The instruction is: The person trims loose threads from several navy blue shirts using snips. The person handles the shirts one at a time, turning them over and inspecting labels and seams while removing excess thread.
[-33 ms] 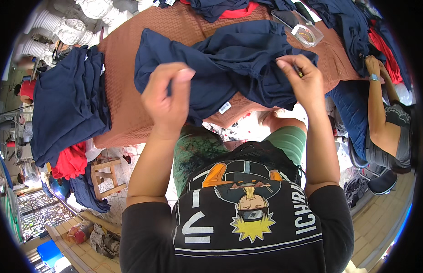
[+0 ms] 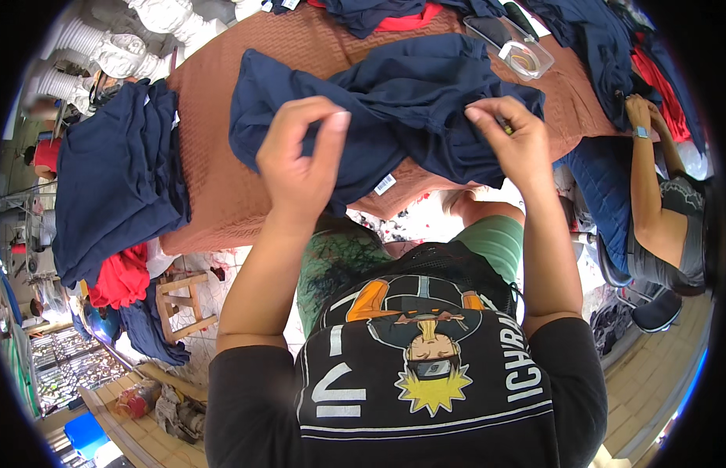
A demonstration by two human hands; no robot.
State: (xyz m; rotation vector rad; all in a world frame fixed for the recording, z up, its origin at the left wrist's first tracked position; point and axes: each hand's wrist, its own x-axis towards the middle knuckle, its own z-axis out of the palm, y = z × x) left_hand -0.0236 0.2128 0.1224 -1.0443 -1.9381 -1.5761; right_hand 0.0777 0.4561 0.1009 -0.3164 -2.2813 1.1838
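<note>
A dark navy garment (image 2: 410, 101) lies bunched on the cloth-covered table in front of me, with a white barcode tag (image 2: 385, 185) at its near edge. Above its left part is my left hand (image 2: 299, 152), thumb and forefinger brought together in a pinch; anything between the tips is too small to make out. My right hand (image 2: 517, 140) is over the garment's right part, its thumb and forefinger also closed together. A small dark and yellow object (image 2: 505, 125) shows within the right fingers; its kind is unclear.
Folded navy garments (image 2: 121, 179) are stacked at the table's left. A clear plastic container (image 2: 527, 61) sits at the far right of the brown tablecloth (image 2: 211, 93). More navy and red clothes lie along the far edge. A co-worker's arms (image 2: 647, 171) are at right.
My left hand has shifted right and its thumb and forefinger show more clearly. My right hand has moved slightly left. The garment stays in place.
</note>
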